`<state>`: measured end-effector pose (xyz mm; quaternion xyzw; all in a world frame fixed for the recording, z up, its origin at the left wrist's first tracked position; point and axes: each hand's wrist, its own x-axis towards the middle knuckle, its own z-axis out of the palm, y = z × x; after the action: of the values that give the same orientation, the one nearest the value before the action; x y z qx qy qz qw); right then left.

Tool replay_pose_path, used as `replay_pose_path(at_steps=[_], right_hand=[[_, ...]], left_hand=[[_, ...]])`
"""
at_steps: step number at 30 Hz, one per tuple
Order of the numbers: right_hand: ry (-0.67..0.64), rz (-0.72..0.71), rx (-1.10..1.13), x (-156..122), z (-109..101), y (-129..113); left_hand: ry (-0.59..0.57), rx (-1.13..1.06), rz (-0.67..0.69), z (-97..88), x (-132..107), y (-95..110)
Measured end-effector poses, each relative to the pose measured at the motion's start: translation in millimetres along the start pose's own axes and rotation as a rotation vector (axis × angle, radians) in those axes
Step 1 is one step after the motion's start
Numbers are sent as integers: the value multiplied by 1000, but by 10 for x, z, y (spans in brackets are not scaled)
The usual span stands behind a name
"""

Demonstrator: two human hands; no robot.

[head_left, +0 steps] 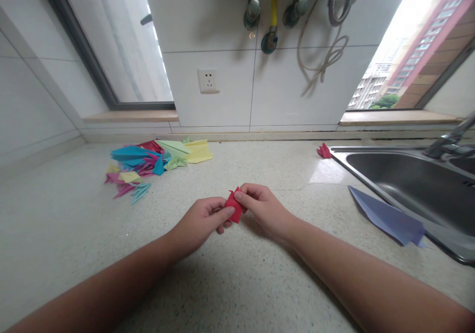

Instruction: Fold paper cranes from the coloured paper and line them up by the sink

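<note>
A small folded piece of red paper (234,208) is pinched between both hands just above the speckled countertop (74,254), near the middle of the view. My left hand (202,221) grips its left side with thumb and curled fingers. My right hand (260,205) pinches its right top corner with fingers pressed together. Part of the red paper is hidden behind the fingers.
A heap of coloured folded papers (148,167) lies at the back left. A blue paper plane (386,217) rests on the steel sink's rim (374,187), with a faucet (451,137) at the right. Another small red folded paper (324,151) lies by the wall. A socket (208,80) and hoses are on the tiled wall.
</note>
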<state>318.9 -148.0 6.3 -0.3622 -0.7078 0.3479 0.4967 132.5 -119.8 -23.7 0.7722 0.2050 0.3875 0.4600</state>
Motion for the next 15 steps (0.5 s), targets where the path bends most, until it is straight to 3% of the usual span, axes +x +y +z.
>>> replay_pose_path(at_steps=[5,10,15], right_hand=[[-33,-70,-73,-8,9,-2],[20,-190,-313,-35,1,7],[76,-183,-379,-50,9,-18]], left_hand=[[68,86,-42,-18,3,-5],[78,94,-87,-31,17,2],[85,94,-58,-39,21,7]])
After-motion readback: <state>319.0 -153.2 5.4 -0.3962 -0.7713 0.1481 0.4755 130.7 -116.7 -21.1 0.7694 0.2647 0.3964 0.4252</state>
